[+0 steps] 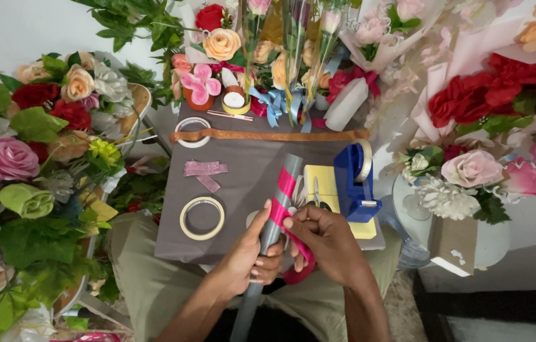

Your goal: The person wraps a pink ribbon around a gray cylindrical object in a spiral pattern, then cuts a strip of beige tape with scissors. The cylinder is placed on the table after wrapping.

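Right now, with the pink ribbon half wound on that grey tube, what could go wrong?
1. The left hand grips only the middle of the long grey tube; it could twist and loosen the pink ribbon.
2. The right hand works beside the scissors and blue tape dispenser; a wide pull may knock them.
3. The ribbon's tail hangs below the hands and might snag.

Left hand (250, 253) curled closed; right hand (326, 244) pinching, fingers bent.

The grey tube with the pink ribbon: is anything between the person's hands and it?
Nothing visible. The left hand grips the grey tube directly, and the right hand pinches the pink ribbon against it.
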